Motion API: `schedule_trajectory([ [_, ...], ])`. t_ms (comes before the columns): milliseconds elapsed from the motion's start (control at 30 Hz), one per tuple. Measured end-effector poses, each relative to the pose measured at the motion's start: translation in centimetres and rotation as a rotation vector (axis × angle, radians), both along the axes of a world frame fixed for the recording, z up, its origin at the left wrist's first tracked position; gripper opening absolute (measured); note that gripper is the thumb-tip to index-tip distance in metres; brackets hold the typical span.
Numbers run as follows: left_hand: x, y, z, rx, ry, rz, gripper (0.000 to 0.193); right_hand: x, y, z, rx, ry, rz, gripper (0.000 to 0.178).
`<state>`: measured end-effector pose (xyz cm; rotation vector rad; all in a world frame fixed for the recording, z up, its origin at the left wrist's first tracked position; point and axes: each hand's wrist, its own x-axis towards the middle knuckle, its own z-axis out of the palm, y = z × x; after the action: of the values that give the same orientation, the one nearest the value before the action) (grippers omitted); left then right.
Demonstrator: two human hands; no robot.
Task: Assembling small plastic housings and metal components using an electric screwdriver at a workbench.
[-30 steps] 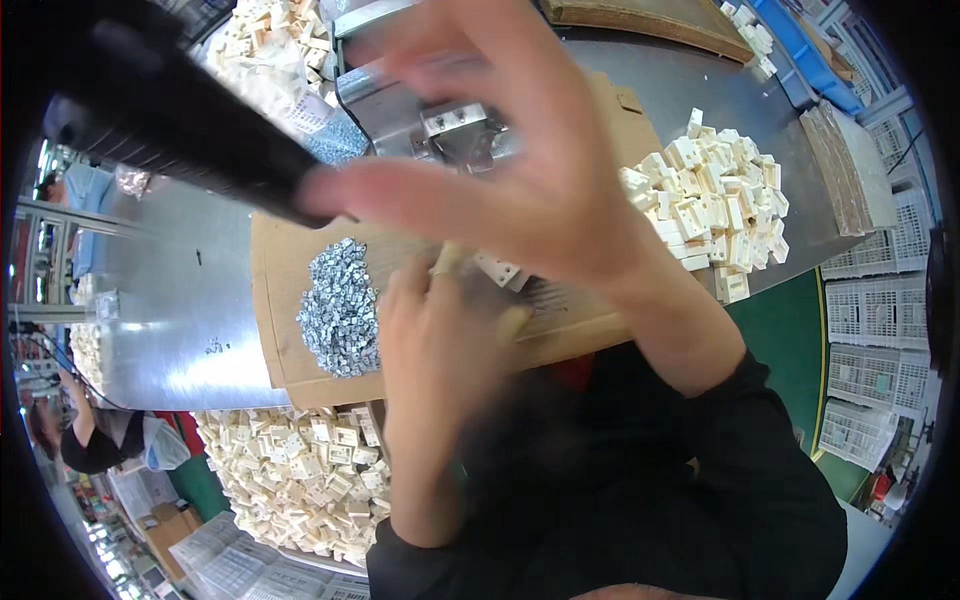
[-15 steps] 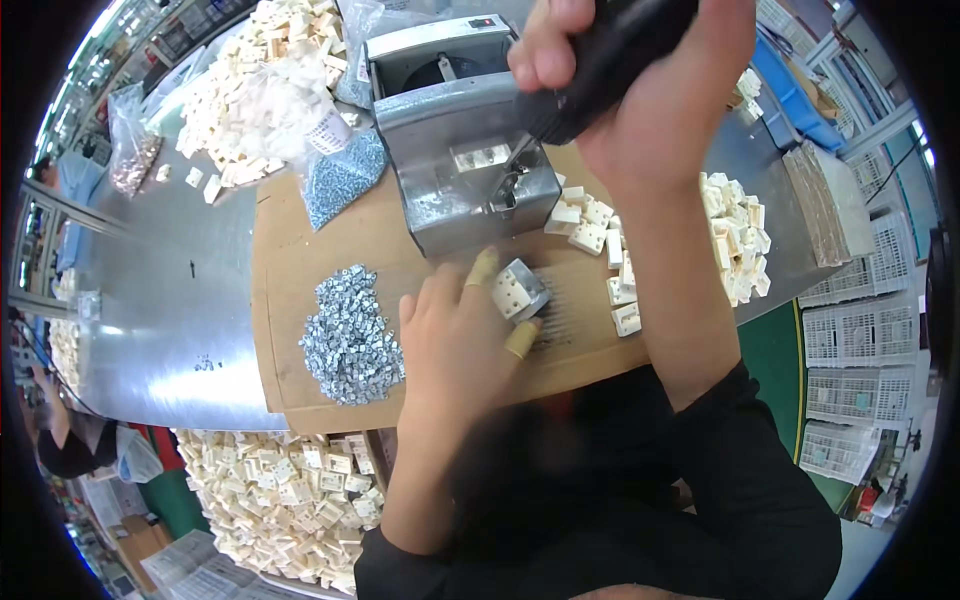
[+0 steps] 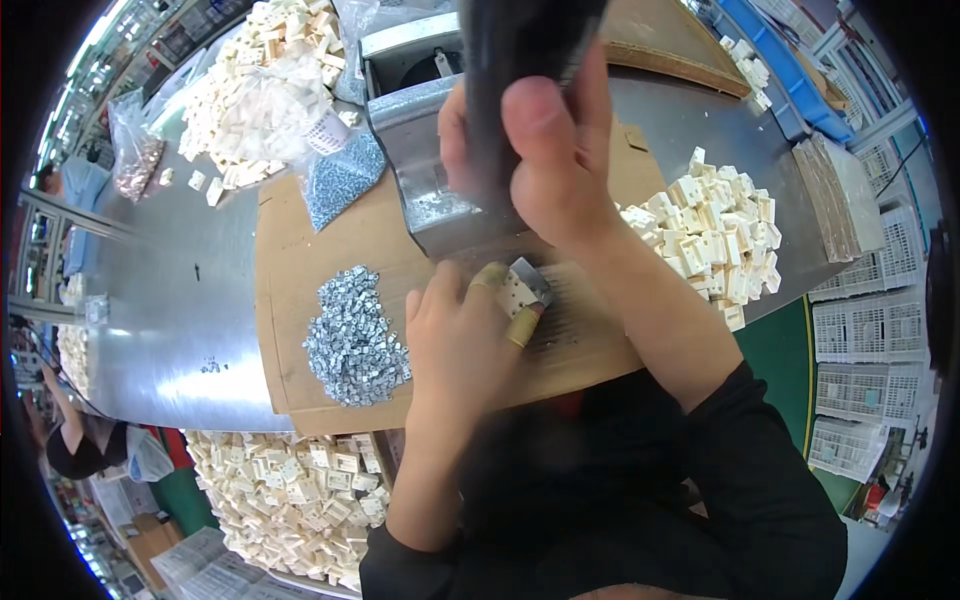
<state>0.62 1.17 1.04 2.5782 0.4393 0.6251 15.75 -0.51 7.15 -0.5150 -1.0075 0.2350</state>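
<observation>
My left hand, with yellow finger covers on thumb and index finger, grips a small white plastic block with holes in its top. The block sits at a small metal fixture on the cardboard. My right hand is wrapped round a black electric screwdriver, held upright above the work; its lower end is hidden behind the hand and blurred. Behind both hands stands a grey metal screw feeder, partly covered by my right hand. A heap of small silvery metal pieces lies left of my left hand.
White plastic blocks are piled at the right, and more at the back left beside a bag of bluish metal pieces. A full box of blocks stands below the table's front edge. A cardboard sheet covers the tabletop's middle.
My right hand has swung left with the screwdriver, from beside the feeder to in front of it. Several white blocks beside the feeder are now hidden or gone from view. The left hand stays at the block.
</observation>
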Motion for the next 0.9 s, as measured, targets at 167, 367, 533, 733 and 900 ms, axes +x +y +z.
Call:
schedule_trajectory([
  [167, -0.4, -0.2, 0.1, -0.006, 0.024, 0.020, 0.041, 1.6, -0.7, 1.2, -0.049, -0.115, -0.039, 0.067],
  [367, -0.2, 0.1, -0.1, -0.036, 0.003, -0.005, 0.042, 0.6, 0.4, -0.1, -0.062, -0.067, -0.122, 0.058],
  [533, -0.3, -0.2, 0.3, -0.049, -0.002, 0.004, 0.043, 1.1, -0.2, 0.3, -0.292, -0.053, 0.009, 0.066],
  [733, -0.4, -0.2, -0.3, -0.044, -0.023, 0.039, 0.043, 0.1, -3.7, -0.6, -0.500, -0.118, -0.132, 0.081],
  [900, -0.3, -0.2, -0.1, -0.041, -0.021, 0.030, 0.043, -2.3, -4.9, -2.1, -0.482, -0.020, -0.275, 0.081],
])
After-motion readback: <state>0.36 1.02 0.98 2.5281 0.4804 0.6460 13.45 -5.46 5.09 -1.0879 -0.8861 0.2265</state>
